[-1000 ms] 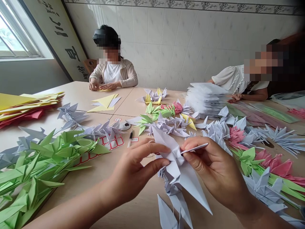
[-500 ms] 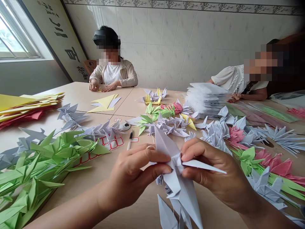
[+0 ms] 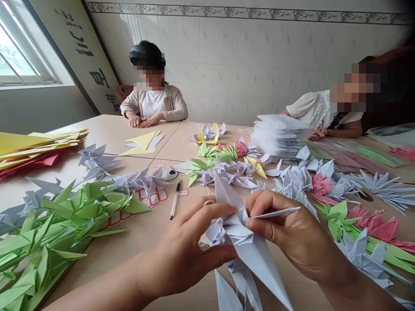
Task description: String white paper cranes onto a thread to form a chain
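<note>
**Grip of both hands on a white paper crane [image 3: 246, 242] above the desk [image 3: 145, 233]**

Both hands are closed on the crane. The body is clamped by the left hand [image 3: 184, 255], thumb beneath and fingers on top. The narrow side flap [image 3: 279, 212] is pinched between thumb and forefinger of the right hand [image 3: 292, 242].

The crane is held in the air over the near part of the desk, between the two hands. Its long point is directed up and away, and its broad wing slopes down towards the viewer. It is judged that the body is steadied by one hand so that the thin flap can be held out sideways by the other without the folds being crushed.

More white cranes [image 3: 233, 285] are seen directly beneath it.

No box, tray or other container is shown. The stock is laid out in loose heaps:
- green cranes [image 3: 58, 229] at the left
- white and pink cranes [image 3: 324, 183] at the right
- yellow and red sheets [image 3: 35, 149] stacked at the far left
- white sheets [image 3: 279, 136] in a tall stack beyond

A pen [image 3: 175, 199] and a red-bordered label sheet [image 3: 152, 195] lie near the middle. A person [image 3: 152, 101] is seated opposite, hands resting on the desk, and another person [image 3: 324, 112] is seated at the right.
</note>
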### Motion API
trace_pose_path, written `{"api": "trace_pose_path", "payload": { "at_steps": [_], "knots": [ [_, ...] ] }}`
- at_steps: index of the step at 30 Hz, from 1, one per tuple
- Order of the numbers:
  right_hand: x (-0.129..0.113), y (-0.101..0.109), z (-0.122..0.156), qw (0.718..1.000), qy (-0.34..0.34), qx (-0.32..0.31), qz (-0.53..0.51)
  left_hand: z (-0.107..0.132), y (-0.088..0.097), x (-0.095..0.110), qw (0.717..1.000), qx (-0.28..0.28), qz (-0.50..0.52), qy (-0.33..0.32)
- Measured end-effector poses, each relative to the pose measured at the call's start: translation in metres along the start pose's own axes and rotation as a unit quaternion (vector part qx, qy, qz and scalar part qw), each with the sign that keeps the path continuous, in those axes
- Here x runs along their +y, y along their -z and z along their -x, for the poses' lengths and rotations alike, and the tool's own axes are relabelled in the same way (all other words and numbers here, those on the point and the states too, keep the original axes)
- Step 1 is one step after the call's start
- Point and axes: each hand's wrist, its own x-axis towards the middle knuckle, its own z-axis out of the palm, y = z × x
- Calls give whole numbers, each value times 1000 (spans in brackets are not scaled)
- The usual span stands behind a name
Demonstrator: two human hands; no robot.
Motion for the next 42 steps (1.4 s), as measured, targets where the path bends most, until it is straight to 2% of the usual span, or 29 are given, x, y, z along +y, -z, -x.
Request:
{"api": "trace_pose_path", "payload": {
  "at_steps": [2, 4, 8, 13, 15, 21, 24, 29, 36, 42],
  "knots": [
    [-2, -1, 1, 1000, -10, -14, 8, 1, -2, 1, 1000, 7, 11, 25],
    [-4, -2, 3, 999, -7, -44, -8, 2, -2, 2, 995, 19, 76, 68],
    [-5, -1, 7, 993, -12, -116, -14, 0, -1, 5, 966, 52, 206, 147],
    [2, -5, 8, 986, 98, -32, 131, -5, -4, 9, 931, 44, 296, 212],
    [3, -8, 6, 978, 120, -13, 169, -5, -8, 9, 921, 36, 313, 230],
    [-2, -14, 5, 962, 148, -6, 227, 1, -13, 8, 909, 39, 342, 233],
    [-2, -16, 6, 969, 128, 0, 213, 2, -14, 10, 914, 36, 336, 227],
    [6, -22, 7, 990, 60, 41, 124, 3, -16, 12, 920, 44, 315, 231],
    [13, -25, 6, 988, 38, 73, 131, 3, -17, 10, 919, 65, 306, 239],
    [11, -27, 6, 990, 9, -15, 143, 3, -15, 13, 932, 97, 269, 223]
  ]
}}
